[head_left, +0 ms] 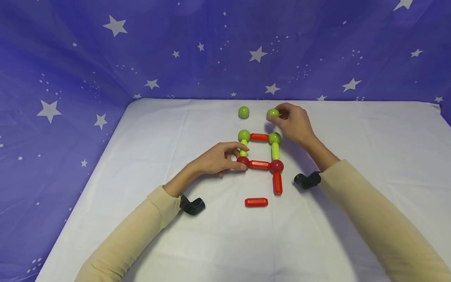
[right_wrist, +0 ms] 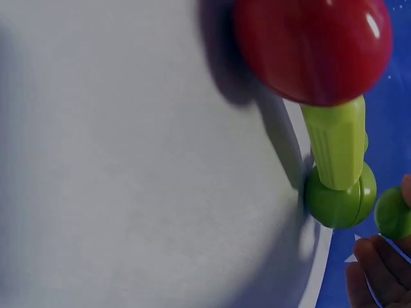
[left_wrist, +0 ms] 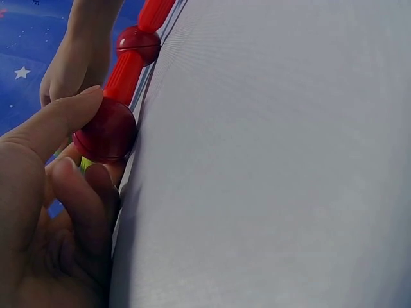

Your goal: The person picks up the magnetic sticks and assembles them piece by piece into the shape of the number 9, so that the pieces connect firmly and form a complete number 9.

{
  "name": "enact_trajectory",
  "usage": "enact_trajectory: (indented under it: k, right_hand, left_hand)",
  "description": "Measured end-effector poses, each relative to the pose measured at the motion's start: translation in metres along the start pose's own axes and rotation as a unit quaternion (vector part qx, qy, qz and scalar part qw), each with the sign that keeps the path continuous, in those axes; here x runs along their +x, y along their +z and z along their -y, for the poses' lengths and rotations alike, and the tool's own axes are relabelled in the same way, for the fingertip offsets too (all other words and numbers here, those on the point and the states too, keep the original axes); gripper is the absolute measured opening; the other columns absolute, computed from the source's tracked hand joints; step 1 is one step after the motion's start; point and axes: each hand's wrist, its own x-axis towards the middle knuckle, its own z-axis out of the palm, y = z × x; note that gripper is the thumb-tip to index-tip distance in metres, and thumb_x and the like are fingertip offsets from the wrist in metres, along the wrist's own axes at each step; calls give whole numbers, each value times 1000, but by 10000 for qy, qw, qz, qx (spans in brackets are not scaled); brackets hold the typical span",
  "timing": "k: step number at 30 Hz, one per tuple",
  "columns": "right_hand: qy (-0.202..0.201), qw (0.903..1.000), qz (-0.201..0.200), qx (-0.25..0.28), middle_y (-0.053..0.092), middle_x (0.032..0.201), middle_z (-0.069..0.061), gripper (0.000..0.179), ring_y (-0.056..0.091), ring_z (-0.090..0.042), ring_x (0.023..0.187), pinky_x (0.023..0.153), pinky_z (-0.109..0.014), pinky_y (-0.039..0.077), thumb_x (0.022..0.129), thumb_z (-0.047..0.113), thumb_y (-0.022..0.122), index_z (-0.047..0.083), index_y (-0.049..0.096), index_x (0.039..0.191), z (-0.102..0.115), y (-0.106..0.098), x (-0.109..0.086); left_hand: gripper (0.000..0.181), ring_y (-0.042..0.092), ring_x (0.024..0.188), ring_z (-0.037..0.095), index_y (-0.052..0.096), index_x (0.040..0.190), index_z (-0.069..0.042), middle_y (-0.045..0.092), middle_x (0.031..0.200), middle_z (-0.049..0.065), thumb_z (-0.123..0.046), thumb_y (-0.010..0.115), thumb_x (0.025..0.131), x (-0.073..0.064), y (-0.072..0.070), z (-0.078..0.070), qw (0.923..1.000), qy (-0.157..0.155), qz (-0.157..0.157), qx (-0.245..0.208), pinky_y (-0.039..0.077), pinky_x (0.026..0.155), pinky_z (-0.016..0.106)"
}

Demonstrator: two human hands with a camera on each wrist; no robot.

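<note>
My right hand [head_left: 296, 124] pinches a green ball [head_left: 272, 112] at the far side of the white table. A square of balls and rods lies closer in: two green balls [head_left: 244, 135] at the back, two red balls [head_left: 276, 166] in front, joined by red rods [head_left: 260, 164] and yellow-green rods [head_left: 275, 151]. At the square's left side, my left hand [head_left: 219, 158] holds the front-left red ball [left_wrist: 108, 131], thumb against it and fingers round the far side. From the front-right red ball another red rod [head_left: 277, 183] points toward me.
One loose green ball [head_left: 244, 112] sits behind the square. A single red rod [head_left: 256, 202] lies in front of it. Beyond the white table [head_left: 370, 219] hangs a blue star-patterned cloth [head_left: 211, 23]. Black wrist cameras [head_left: 193, 206] are strapped at both sleeves.
</note>
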Motion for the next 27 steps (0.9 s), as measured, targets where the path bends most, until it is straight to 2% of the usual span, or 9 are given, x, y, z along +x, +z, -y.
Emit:
enact_trajectory:
  k: [5, 14, 21, 27]
  right_hand:
    - [-84, 9998, -73, 146, 66, 108, -19, 39, 63, -32, 96, 87, -43, 49, 90, 22, 73, -4, 62, 118, 2, -1, -8]
    - [-280, 9986, -102, 441, 67, 112, -22, 43, 66, -35, 97, 90, -46, 51, 90, 14, 73, 0, 59, 128, 14, -4, -27]
    - [-431, 9981, 29, 436, 68, 109, -15, 36, 66, -27, 91, 80, -30, 51, 91, 14, 73, 2, 64, 124, 26, -5, -47]
    - [-498, 9977, 191, 426, 68, 109, -13, 37, 66, -27, 93, 85, -41, 54, 90, 12, 74, 2, 64, 124, 29, -4, -63]
  left_hand:
    - [49, 49, 56, 20, 63, 127, -19, 61, 105, 3, -25, 82, 82, 0, 0, 0, 10000, 6, -4, 0, 47, 41, 32]
    - [49, 49, 55, 19, 63, 127, -20, 61, 106, 3, -25, 82, 83, 0, 1, 1, 10000, -7, -19, 48, 47, 42, 32]
    - [49, 49, 55, 19, 63, 127, -20, 61, 106, 3, -26, 82, 83, 1, 0, 2, 10000, -1, -19, 27, 48, 42, 33]
    - [49, 49, 54, 19, 63, 127, -20, 61, 106, 3, -26, 82, 82, 1, 1, 2, 10000, -8, -4, 14, 47, 42, 33]
